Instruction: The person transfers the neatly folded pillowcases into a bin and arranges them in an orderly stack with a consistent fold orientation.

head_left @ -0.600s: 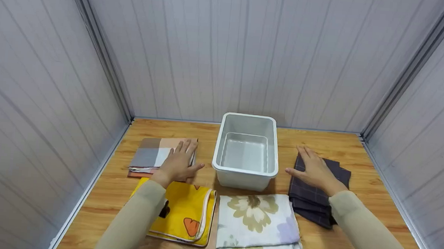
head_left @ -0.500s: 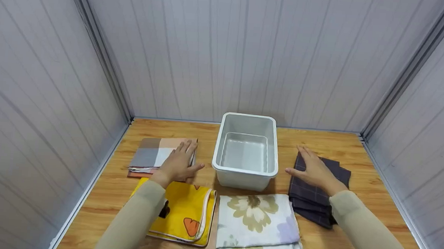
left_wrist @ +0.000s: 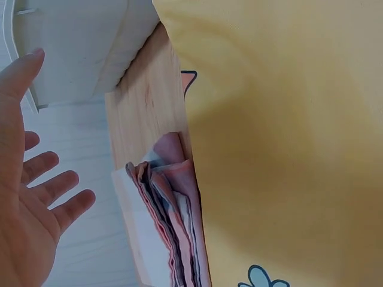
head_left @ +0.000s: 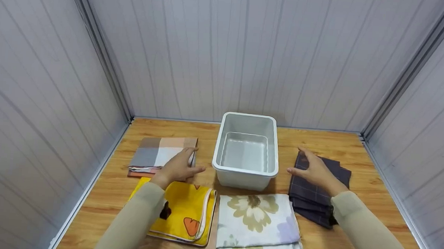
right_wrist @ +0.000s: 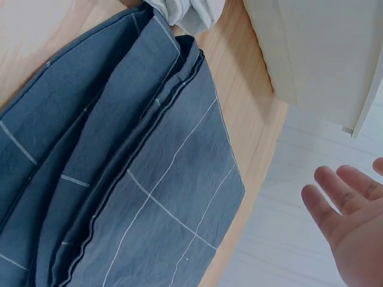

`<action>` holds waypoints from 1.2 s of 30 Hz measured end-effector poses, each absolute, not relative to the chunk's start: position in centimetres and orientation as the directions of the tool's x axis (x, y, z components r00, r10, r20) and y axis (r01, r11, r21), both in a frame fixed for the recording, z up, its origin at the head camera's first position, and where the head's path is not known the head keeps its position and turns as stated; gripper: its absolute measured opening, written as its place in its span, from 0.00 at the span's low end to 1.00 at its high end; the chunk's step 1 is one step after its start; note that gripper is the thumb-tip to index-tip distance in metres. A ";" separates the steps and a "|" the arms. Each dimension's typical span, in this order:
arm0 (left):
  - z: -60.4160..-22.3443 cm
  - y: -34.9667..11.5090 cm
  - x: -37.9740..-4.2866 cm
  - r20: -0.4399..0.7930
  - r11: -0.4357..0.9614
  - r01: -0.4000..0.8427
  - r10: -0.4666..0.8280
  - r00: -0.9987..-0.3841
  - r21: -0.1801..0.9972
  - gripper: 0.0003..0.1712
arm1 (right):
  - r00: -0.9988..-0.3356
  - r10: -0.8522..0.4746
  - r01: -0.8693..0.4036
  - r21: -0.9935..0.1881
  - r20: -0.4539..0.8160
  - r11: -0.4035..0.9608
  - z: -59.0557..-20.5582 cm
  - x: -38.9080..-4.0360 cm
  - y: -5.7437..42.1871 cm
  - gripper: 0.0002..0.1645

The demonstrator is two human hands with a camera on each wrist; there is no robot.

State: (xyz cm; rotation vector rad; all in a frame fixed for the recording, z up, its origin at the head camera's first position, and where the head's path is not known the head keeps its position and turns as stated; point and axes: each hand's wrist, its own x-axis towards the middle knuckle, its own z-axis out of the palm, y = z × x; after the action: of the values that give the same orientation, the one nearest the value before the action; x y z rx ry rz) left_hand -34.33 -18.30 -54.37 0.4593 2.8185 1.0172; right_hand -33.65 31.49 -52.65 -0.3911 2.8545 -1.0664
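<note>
My left hand (head_left: 180,167) hovers over the near right corner of a folded checked cloth (head_left: 149,154) in grey, white and peach, its thumb held apart and holding nothing. Under my left forearm lies a folded yellow cloth (head_left: 185,208) with carrot prints. My right hand (head_left: 315,171), also holding nothing, is above a folded dark cloth (head_left: 318,197) with thin pale lines. In the right wrist view its fingers (right_wrist: 341,197) are loosely bent, clear of the dark cloth. Left of centre at the front, a white floral cloth (head_left: 256,220) lies folded in layers.
A white plastic bin (head_left: 244,173) stands between the hands towards the back, with nothing inside it. The wooden table (head_left: 94,217) is closed in by pale panel walls (head_left: 211,53) on the left, back and right.
Both hands have stayed nearly in place. The fingers of each have drawn in and dipped from their spread pose, the left hand's more clearly. The cloths and bin have not moved.
</note>
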 end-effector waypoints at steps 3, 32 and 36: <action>-54.5 -18.3 -34.2 -0.021 0.705 0.213 0.307 -0.952 0.677 0.50 | -0.967 -0.254 -0.208 -0.660 0.027 0.722 -52.7 -33.6 31.5 0.62; -55.8 -16.9 -32.4 -0.078 0.646 0.179 0.349 -0.934 0.742 0.39 | -0.952 -0.300 -0.243 -0.727 0.054 0.642 -55.2 -32.2 30.8 0.49; -56.1 -16.7 -32.2 -0.087 0.640 0.185 0.369 -0.925 0.746 0.40 | -0.946 -0.320 -0.259 -0.731 0.058 0.632 -55.5 -31.9 30.6 0.47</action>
State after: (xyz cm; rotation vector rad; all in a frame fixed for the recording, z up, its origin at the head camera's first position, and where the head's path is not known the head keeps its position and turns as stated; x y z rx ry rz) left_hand -32.20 -16.67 -56.13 0.4515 2.6298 1.1582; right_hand -31.94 30.65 -55.53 -0.4919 2.7674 -1.2205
